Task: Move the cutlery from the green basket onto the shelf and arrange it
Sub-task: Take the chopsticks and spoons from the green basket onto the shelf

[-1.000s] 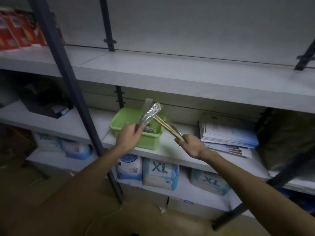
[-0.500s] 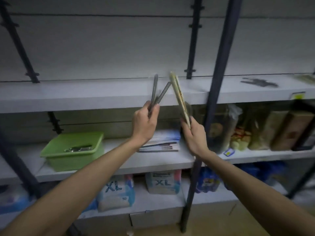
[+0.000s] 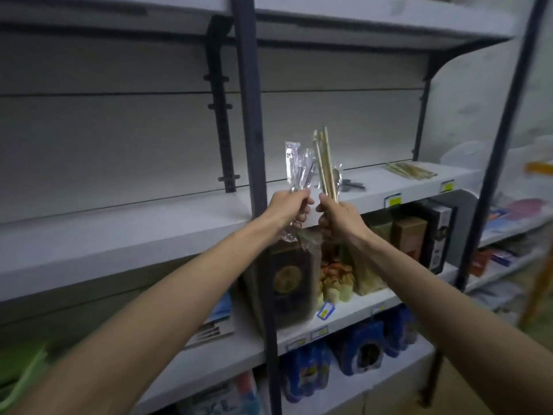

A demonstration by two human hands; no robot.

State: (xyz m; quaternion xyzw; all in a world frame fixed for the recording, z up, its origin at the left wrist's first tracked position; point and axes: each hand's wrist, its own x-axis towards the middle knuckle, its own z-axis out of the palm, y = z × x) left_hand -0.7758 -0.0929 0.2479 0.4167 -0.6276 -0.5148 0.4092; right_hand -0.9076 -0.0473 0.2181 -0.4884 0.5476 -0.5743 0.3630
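My left hand (image 3: pixel 288 209) grips plastic-wrapped metal cutlery (image 3: pixel 296 172) that points upward. My right hand (image 3: pixel 336 214) holds a bundle of wooden chopsticks (image 3: pixel 324 163) upright, with a wrapped spoon behind them. Both hands are close together in front of the white shelf (image 3: pixel 149 235) at chest height. Farther right on that shelf lie dark cutlery pieces (image 3: pixel 353 184) and more wooden chopsticks (image 3: pixel 411 171). The green basket (image 3: pixel 21 375) shows only as a blurred edge at the lower left.
A dark upright post (image 3: pixel 254 145) stands just left of my hands, another post (image 3: pixel 505 130) at the right. Below the shelf are boxes (image 3: pixel 410 238), packaged food (image 3: pixel 338 277) and blue bottle packs (image 3: pixel 359 351). Booklets (image 3: pixel 215 324) lie at lower left.
The view has swung right along the shelving. The basket has slid to the lower left edge. Both hands, still holding the cutlery and chopsticks, have moved closer to each other.
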